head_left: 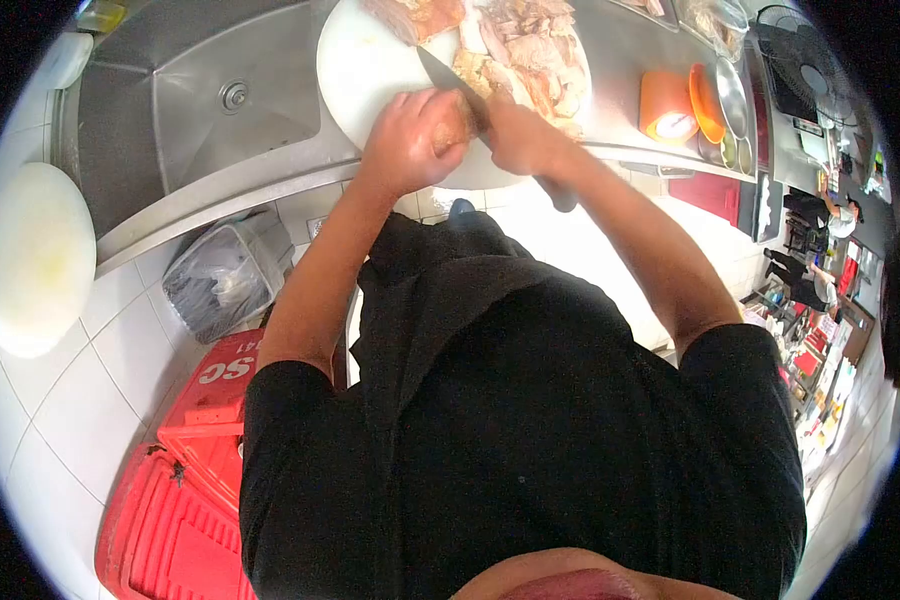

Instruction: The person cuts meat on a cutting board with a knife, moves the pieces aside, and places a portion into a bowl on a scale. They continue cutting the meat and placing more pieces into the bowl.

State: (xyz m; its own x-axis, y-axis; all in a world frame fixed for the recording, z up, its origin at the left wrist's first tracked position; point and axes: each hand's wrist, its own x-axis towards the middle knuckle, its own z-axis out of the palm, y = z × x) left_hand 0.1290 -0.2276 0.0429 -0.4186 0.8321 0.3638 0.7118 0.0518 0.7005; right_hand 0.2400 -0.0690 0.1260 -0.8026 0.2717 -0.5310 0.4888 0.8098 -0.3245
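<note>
Over the near edge of the round white cutting board [355,70], my left hand [407,140] has its fingers wrapped round a piece of meat [452,122]. My right hand [522,138] grips a large knife [440,72], its dark blade pointing up and left over the board and its handle end low at the right. The blade lies close beside the held meat; whether it touches is hidden by my fingers. Cut meat [545,60] is heaped on the right part of the board, and a larger piece [417,18] lies at its far edge.
A steel sink [270,110] is left of the board. Orange containers [667,100] and metal bowls [732,95] stand at the right. A second white board [35,260] leans at far left. Below are a lined bin [225,280] and red crates [205,400]. Two people [840,220] are far right.
</note>
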